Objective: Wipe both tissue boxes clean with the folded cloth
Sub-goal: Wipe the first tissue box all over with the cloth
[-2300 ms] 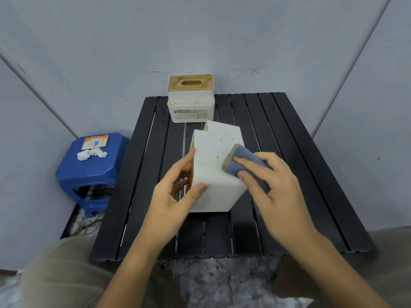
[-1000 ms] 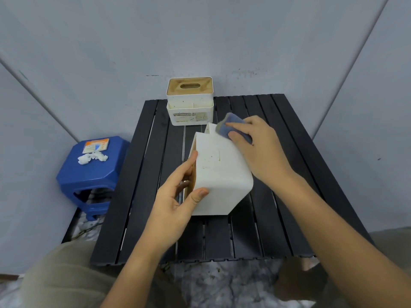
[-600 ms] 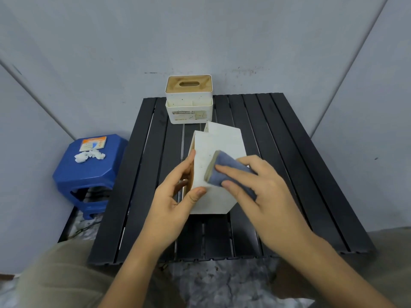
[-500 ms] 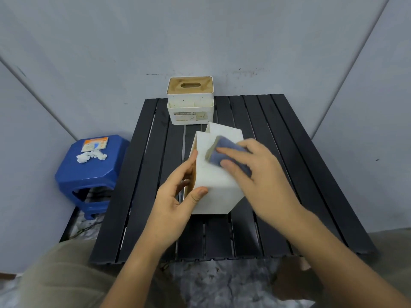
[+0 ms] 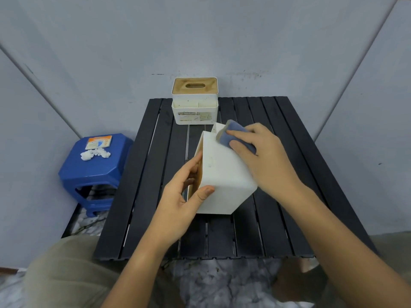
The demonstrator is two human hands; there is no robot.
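Fingers point(image 5: 239, 144) of the right hand point(image 5: 264, 156) press the cloth point(image 5: 231, 135) on the tipped box's point(image 5: 224, 181) far top; the left hand point(image 5: 184, 194) grips its open end on the surface point(image 5: 289, 174). Light, rigid, probably slippery.

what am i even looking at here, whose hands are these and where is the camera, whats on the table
No machine here: these are a person's two bare hands, filmed by one wide-angle camera worn on their head, looking forward and down. That is why the arms come in from the bottom of the picture.

On the black slatted table lies a white tissue box, tipped on its side. The left hand holds it steady at its open edge. The right hand presses a folded blue cloth against the box's far upper corner, wiping it.

A second tissue box, with a tan slotted lid, stands upright at the table's far edge. To the left stands a blue stool with a small packet and crumpled white scraps on it.
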